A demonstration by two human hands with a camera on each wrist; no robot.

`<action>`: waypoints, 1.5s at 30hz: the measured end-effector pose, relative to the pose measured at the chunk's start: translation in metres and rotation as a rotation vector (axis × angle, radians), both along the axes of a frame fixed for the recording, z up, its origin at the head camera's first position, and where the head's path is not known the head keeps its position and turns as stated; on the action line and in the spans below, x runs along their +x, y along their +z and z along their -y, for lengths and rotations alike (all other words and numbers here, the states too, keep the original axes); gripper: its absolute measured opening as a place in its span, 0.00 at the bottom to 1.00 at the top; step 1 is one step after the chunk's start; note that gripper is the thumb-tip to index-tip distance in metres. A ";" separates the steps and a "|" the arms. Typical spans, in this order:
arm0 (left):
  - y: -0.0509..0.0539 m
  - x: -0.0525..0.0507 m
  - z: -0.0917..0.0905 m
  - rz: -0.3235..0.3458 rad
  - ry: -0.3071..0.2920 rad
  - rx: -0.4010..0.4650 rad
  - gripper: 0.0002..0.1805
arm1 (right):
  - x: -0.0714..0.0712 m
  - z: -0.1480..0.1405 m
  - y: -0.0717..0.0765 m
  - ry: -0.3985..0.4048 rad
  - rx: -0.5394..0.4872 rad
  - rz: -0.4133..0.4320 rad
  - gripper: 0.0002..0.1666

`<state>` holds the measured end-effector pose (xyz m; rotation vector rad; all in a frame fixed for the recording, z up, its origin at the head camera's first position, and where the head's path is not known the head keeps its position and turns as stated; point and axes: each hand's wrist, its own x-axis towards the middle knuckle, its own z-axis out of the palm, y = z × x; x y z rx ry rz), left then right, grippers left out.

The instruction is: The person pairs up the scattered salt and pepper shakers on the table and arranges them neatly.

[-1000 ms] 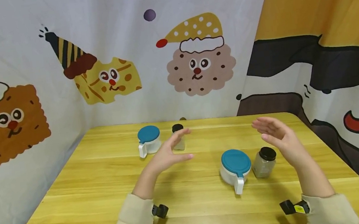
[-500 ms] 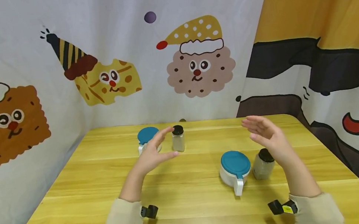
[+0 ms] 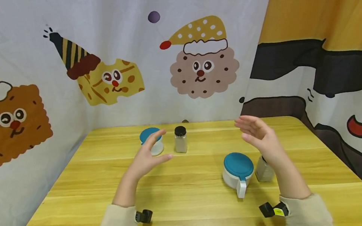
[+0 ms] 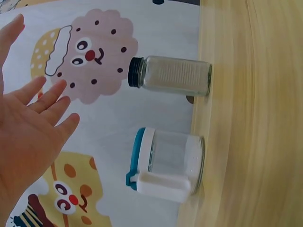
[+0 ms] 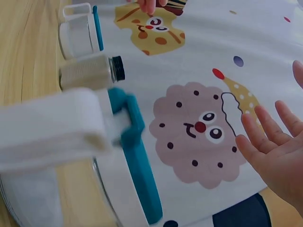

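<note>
My left hand (image 3: 146, 155) hovers with spread fingers and holds nothing, partly hiding the far blue-lidded glass pot (image 3: 156, 147). Beside that pot stands the far black-capped glass jar (image 3: 181, 142), whose contents look pale. My right hand (image 3: 261, 137), fingers extended, is raised above the near black-capped jar (image 3: 264, 171) and covers most of its cap. Just left of this jar is the near blue-lidded pot (image 3: 237, 166), its white handle pointing toward me. In the left wrist view, the far pot (image 4: 173, 153) and far jar (image 4: 175, 75) stand apart from the left hand (image 4: 35, 127).
All the containers stand on a light wooden table (image 3: 185, 206). A curtain (image 3: 158, 93) printed with cartoon food hangs behind it and along the sides. Small black cameras are strapped to both wrists, among them the left wrist camera (image 3: 144, 216).
Both hands have drifted left. The far jar has come fully into view, while the left hand now overlaps the far pot and the right hand covers the near jar's cap. The containers have stayed put.
</note>
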<state>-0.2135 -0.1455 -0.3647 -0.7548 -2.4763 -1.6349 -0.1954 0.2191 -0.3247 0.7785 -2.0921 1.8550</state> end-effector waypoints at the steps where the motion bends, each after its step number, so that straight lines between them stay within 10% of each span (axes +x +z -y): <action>1: 0.000 0.000 0.002 0.005 0.005 -0.003 0.44 | 0.000 0.002 0.000 0.005 -0.003 -0.001 0.27; 35: -0.009 -0.010 0.033 0.072 0.218 -0.002 0.45 | -0.014 0.066 -0.008 0.052 -0.076 0.059 0.29; 45: 0.015 0.004 0.027 0.110 0.242 0.054 0.43 | -0.025 0.080 -0.013 0.042 -0.107 0.084 0.29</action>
